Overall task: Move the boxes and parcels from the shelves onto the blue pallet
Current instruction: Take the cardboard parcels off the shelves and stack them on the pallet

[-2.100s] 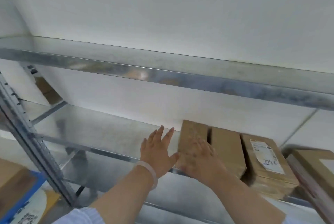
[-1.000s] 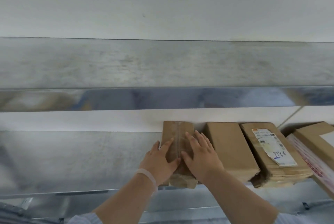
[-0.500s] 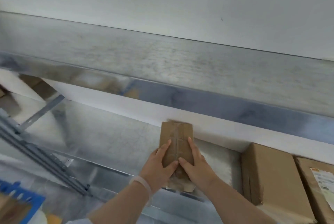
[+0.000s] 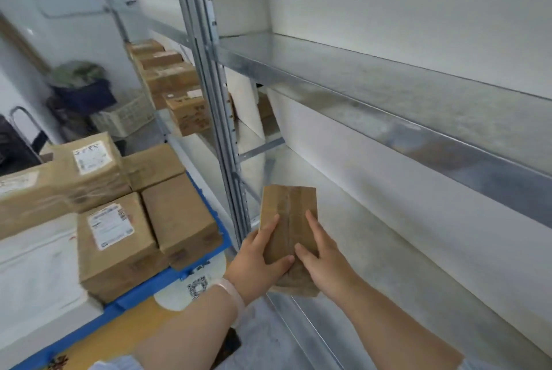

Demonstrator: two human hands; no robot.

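A narrow brown cardboard box (image 4: 288, 214) with a taped seam is held in front of me, off the shelf, near the shelf's metal upright (image 4: 215, 100). My left hand (image 4: 257, 262) grips its left side with the thumb across the top. My right hand (image 4: 322, 259) grips its right side, fingers curled over the top. To the left lies the blue pallet (image 4: 140, 295), stacked with several brown boxes (image 4: 179, 217) and a white parcel (image 4: 35, 277).
The metal shelf board (image 4: 388, 265) beside the held box is bare, and another shelf board (image 4: 388, 91) runs above it. More boxes (image 4: 167, 77) sit on a far shelf unit. A white crate (image 4: 125, 118) and dark bins stand at the back left.
Both hands lifted the narrow box off the shelf and carried it left. My view turned left, so the other shelf boxes left the frame and the pallet came in.
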